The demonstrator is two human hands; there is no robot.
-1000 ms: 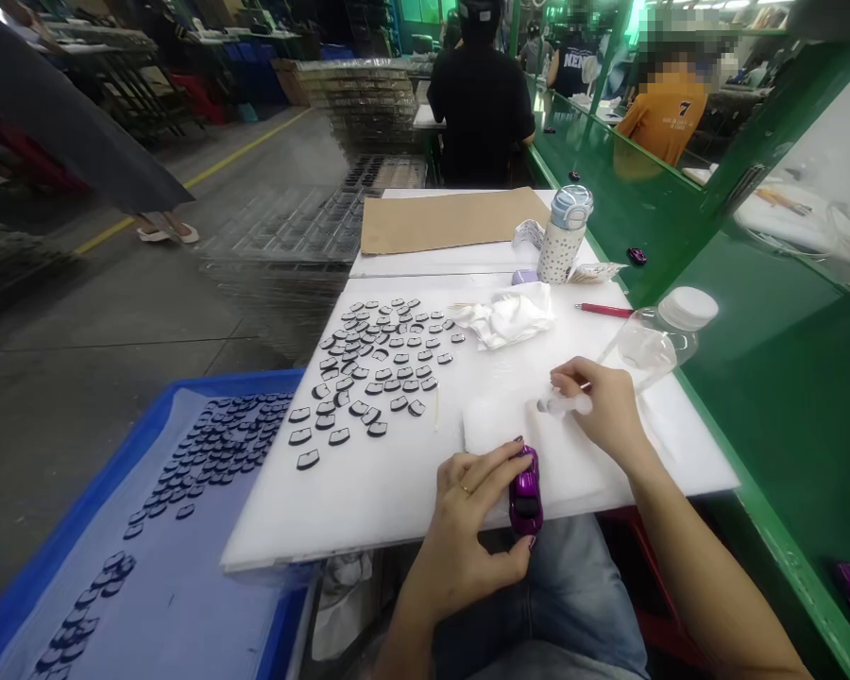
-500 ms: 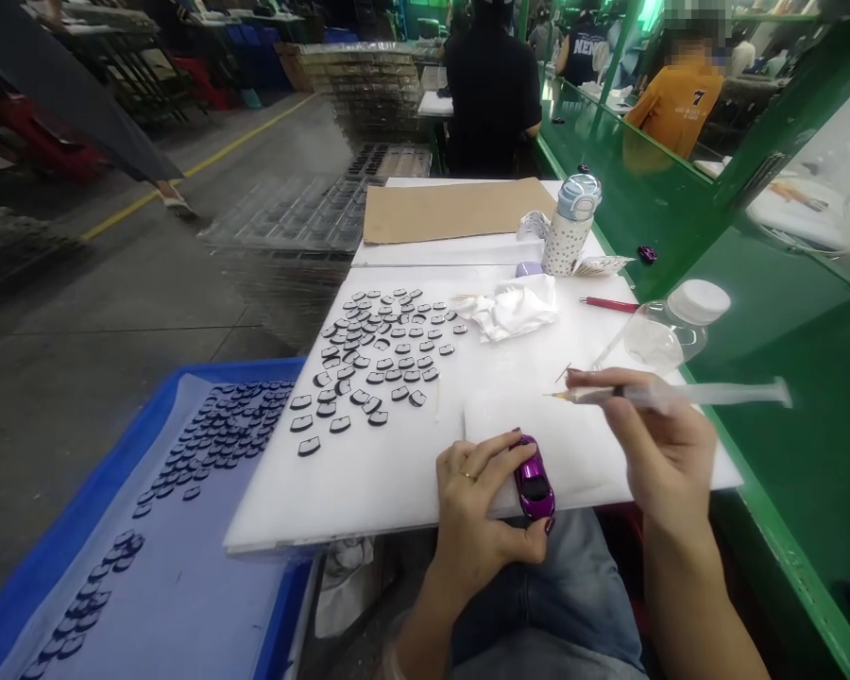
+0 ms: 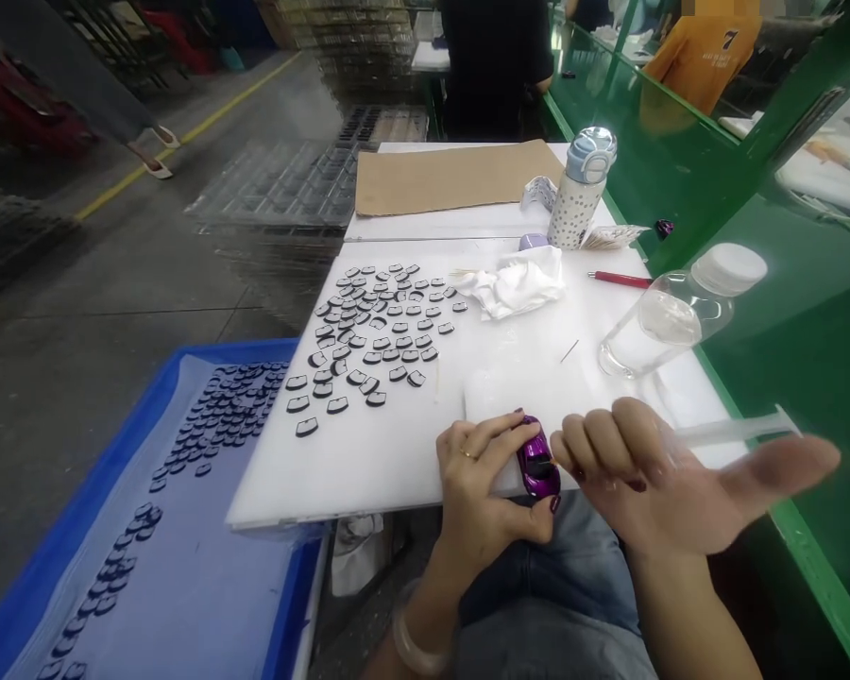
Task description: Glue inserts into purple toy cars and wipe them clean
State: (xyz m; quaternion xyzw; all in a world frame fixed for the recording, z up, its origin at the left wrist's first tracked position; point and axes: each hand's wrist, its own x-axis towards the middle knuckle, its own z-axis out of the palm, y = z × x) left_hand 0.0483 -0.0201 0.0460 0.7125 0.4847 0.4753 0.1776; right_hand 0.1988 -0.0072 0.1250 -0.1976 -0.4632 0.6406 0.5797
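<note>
Between the thumb and fingers of my left hand (image 3: 485,477) is a purple toy car (image 3: 538,463), held at the front edge of the white work board (image 3: 397,463). My right hand (image 3: 652,472) has its fingers curled round a clear syringe (image 3: 733,431), thumb stretched out toward the plunger end. The syringe's tip points at the car's dark cabin opening; the curled fingers hide most of the barrel. Many small black-rimmed clear pieces (image 3: 375,357) lie spread on the board's left half.
A blue tray (image 3: 177,378) at the left holds more such pieces. On the board are crumpled white tissue (image 3: 517,283), a red pen (image 3: 620,280), a clear bottle (image 3: 670,321), a dotted flask (image 3: 577,194) and cardboard (image 3: 453,179). Green conveyor (image 3: 786,274) runs along the right. Co-workers sit ahead.
My right hand has brought the syringe down to the car and turned, its thumb now extended toward the plunger. My left hand keeps its hold on the car. The view has tilted down slightly.
</note>
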